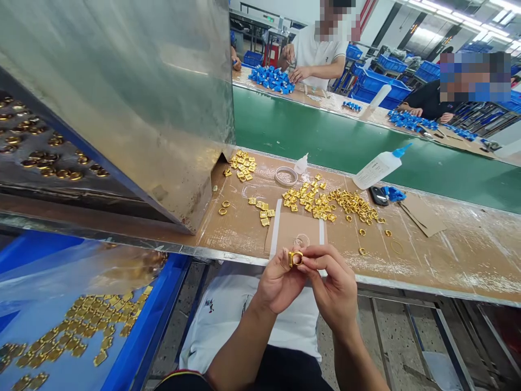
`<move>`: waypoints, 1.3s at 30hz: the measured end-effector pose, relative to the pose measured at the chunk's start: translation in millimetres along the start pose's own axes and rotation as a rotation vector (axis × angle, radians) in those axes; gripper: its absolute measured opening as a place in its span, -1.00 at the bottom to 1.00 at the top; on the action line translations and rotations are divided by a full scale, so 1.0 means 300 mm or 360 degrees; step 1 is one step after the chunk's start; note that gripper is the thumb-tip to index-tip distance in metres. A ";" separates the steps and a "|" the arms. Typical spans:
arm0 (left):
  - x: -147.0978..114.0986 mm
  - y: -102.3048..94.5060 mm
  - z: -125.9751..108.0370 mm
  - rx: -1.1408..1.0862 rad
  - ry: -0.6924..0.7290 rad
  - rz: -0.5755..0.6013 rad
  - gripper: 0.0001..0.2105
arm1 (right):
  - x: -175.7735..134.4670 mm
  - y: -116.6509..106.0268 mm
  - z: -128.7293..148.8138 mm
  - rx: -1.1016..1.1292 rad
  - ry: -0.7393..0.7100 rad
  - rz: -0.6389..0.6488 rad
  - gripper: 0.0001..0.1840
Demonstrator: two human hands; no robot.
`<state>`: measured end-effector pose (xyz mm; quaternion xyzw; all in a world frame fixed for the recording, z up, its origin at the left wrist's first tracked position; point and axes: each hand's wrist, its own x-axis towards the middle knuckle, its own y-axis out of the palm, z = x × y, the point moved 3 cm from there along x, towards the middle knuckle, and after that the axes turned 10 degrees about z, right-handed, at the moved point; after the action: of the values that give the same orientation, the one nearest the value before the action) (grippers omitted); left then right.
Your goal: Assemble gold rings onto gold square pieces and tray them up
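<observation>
Just over the table's front edge, my left hand (280, 285) pinches a small gold square plate (291, 259) between thumb and fingers. Against that plate sits a gold ring band (299, 253), and the fingertips of my right hand (331, 277) close on it. Whether plate and band are joined I cannot tell. Below them on the table is a cardboard pad (297, 225) with white strips along its sides. Beyond the pad lie loose gold square plates (307, 198) and, to their right, a heap of gold rings (356, 205).
A metal housing (163, 108) rises at the left. A white bottle with blue tip (378, 169), a tape roll (286, 175) and a small dropper bottle (302, 164) stand or lie beyond. A blue bin (163, 293) holds gold plates. Two co-workers sit across the green belt (285, 122).
</observation>
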<state>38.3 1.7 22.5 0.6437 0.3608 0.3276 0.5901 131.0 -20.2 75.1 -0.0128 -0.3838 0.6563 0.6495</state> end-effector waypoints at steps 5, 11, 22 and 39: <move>0.000 -0.008 0.000 -0.0041 -0.0009 -0.0004 -0.68 | -0.005 0.013 -0.004 0.0024 0.0010 -0.0034 -0.80; -0.007 -0.007 -0.015 0.0129 0.0042 -0.0012 -0.65 | -0.002 0.011 -0.052 0.0347 0.0063 0.0021 -0.89; -0.005 0.005 -0.013 0.0124 -0.0019 0.0088 -0.65 | 0.047 -0.017 -0.037 0.0316 0.0134 0.0140 -0.86; 0.008 -0.010 -0.015 0.0281 -0.0009 0.0071 -0.62 | 0.057 -0.021 -0.045 0.0189 0.0076 0.0190 -0.81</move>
<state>35.4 6.1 19.7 0.7021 0.3722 0.3058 0.5244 140.6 0.1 77.0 -0.0128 -0.3271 0.7149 0.6178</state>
